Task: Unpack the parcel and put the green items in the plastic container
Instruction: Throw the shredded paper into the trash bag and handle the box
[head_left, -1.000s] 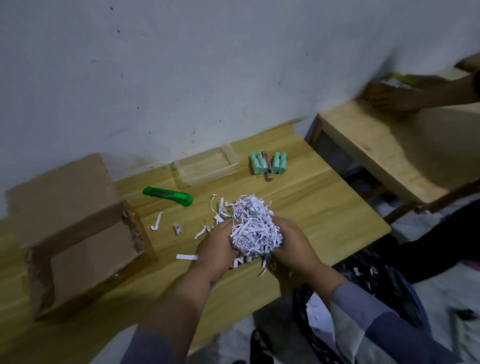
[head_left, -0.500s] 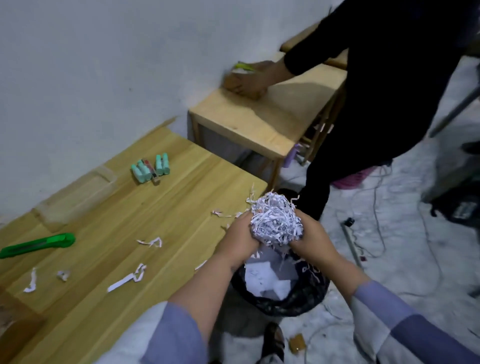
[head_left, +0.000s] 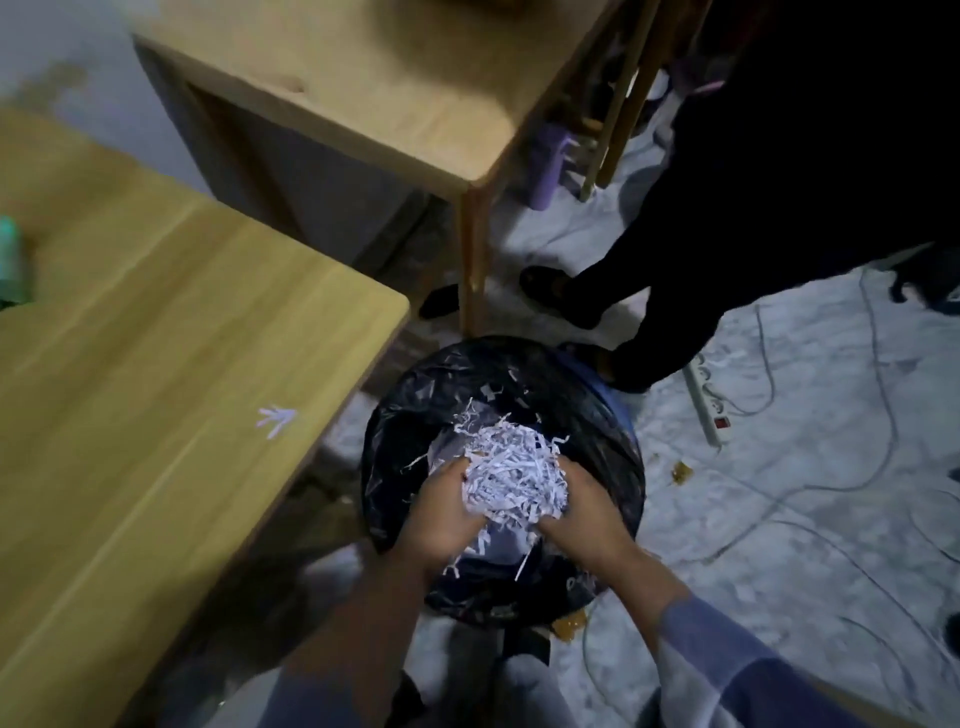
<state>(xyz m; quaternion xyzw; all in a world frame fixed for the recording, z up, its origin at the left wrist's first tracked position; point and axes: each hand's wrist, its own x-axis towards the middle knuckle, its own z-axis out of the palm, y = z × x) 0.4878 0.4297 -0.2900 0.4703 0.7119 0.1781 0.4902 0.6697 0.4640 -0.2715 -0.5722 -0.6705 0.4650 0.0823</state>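
Both my hands cup a wad of white shredded paper (head_left: 511, 480) low inside the mouth of a bin lined with a black bag (head_left: 415, 400). My left hand (head_left: 441, 514) presses it from the left and my right hand (head_left: 582, 514) from the right. More paper lies in the bin beneath. At the far left edge of the wooden table (head_left: 156, 364) a blurred green item (head_left: 11, 260) shows in part. The parcel box and the plastic container are out of view.
A stray paper shred (head_left: 275, 418) lies near the table's right edge. A second wooden table (head_left: 374, 88) stands behind the bin. A person in black stands at the right, one shoe (head_left: 558, 296) close to the bin. A power strip (head_left: 709, 402) and cables lie on the floor.
My view swung right and down from the table to the bin. Both hands carried the shredded paper off the table edge and lowered it into the black bag.
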